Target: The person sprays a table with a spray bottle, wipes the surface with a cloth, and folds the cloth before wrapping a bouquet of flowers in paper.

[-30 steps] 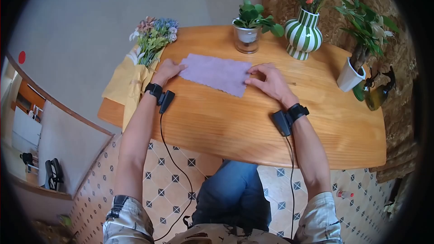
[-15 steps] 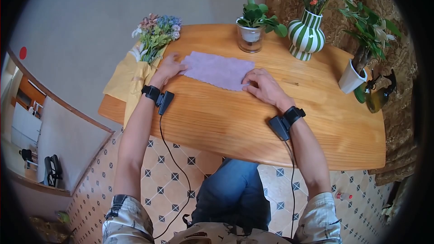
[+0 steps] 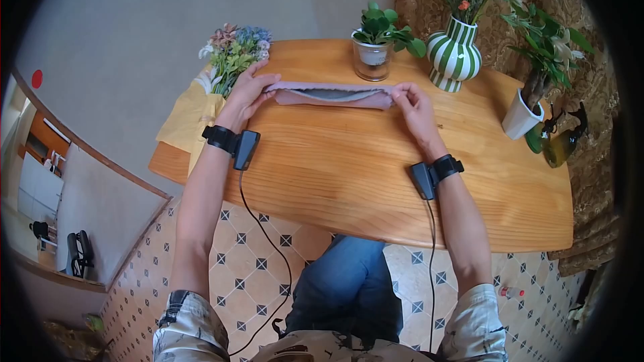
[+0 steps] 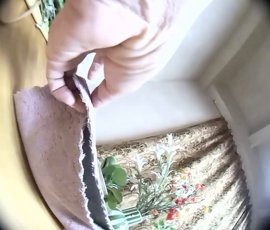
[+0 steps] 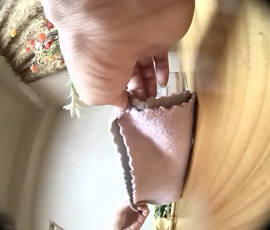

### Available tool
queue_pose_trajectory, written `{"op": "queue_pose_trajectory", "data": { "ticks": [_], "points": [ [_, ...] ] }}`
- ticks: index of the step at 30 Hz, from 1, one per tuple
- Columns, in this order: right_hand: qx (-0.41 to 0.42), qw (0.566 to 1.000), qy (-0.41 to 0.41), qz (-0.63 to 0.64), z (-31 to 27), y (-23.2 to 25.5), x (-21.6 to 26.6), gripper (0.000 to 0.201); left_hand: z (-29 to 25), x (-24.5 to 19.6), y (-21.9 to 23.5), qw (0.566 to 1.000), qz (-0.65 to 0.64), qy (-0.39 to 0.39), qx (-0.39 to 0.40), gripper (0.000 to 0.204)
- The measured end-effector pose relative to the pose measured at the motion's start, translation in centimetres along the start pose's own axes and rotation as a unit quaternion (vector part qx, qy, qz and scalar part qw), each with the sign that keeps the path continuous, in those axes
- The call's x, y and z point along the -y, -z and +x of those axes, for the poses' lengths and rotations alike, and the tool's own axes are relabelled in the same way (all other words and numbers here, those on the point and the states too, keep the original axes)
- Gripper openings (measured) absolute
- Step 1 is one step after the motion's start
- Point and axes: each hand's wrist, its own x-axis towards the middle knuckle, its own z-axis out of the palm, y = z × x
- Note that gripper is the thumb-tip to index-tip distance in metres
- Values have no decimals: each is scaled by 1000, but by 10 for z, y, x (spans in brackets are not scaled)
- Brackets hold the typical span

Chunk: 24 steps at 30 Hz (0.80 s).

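A lilac cloth [image 3: 365, 102] with scalloped edges stands on the table, folded double so its two long edges gape along the top and a grey inside shows. My left hand [image 3: 247, 90] pinches its left top corner between thumb and fingers, and in the left wrist view the cloth [image 4: 53, 148] hangs down from that pinch. At the opposite end my right hand [image 3: 417, 110] pinches the right top corner. From the right wrist, the cloth [image 5: 156, 153] shows its fold down at the tabletop, with the left hand [image 5: 129, 218] at the far end.
Beside the left hand lies a flower bouquet [image 3: 235, 53] in yellow wrapping [image 3: 184, 117]. Behind the cloth stand a potted plant in a glass [image 3: 371, 60] and a green-striped vase [image 3: 454, 53]. A white planter [image 3: 522, 115] and an amber bottle [image 3: 558, 146] are at the right of the wooden table [image 3: 335, 174].
The cloth lay flat; now its edges are lifted and it is folded double. My right hand first moved toward me at the near corner, then up and away with the cloth's edge.
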Motion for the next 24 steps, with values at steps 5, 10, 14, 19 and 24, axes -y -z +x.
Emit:
{"op": "queue_pose_trajectory", "data": {
  "ticks": [5, 10, 14, 19, 24],
  "points": [
    [-94, 995, 33, 26, 5, 14, 14, 13, -2, -11, -18, 998, -48, -12, 38, 66],
    [-100, 992, 22, 76, 7, 37, 28, 15, -10, -24, -34, 993, -83, -45, 77, 64],
    [28, 960, -57, 271, 0, 56, 51, 14, -57, -51, -44, 991, -58, -30, 113, 55],
    [83, 956, -124, 253, -1, 62, 47, 14, -64, -46, -26, 987, -33, 46, 149, 44],
    [40, 967, -245, 58, -6, 57, 23, 15, -31, -8, -16, 975, -112, 162, 99, 33]
  ]
}}
